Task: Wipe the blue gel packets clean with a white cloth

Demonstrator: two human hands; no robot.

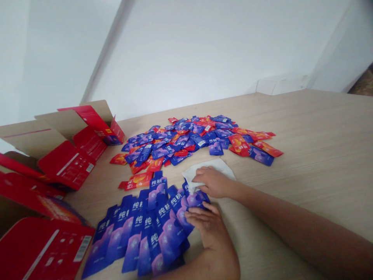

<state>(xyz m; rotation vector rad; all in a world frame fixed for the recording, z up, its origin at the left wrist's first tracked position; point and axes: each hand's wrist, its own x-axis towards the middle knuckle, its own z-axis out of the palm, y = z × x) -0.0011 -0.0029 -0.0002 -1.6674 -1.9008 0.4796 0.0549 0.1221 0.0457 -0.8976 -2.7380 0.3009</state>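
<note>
Fanned blue sachets (145,229) lie nearest, my left hand (208,227) spread flat on them, my right hand (214,182) gripping a white cloth (218,165) against the end one; the mixed pile (198,138) beyond looks unsorted.

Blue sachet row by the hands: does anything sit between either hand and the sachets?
Yes: a white tissue sits between the right hand and the row of blue sachets. The left hand touches the row directly.
</note>
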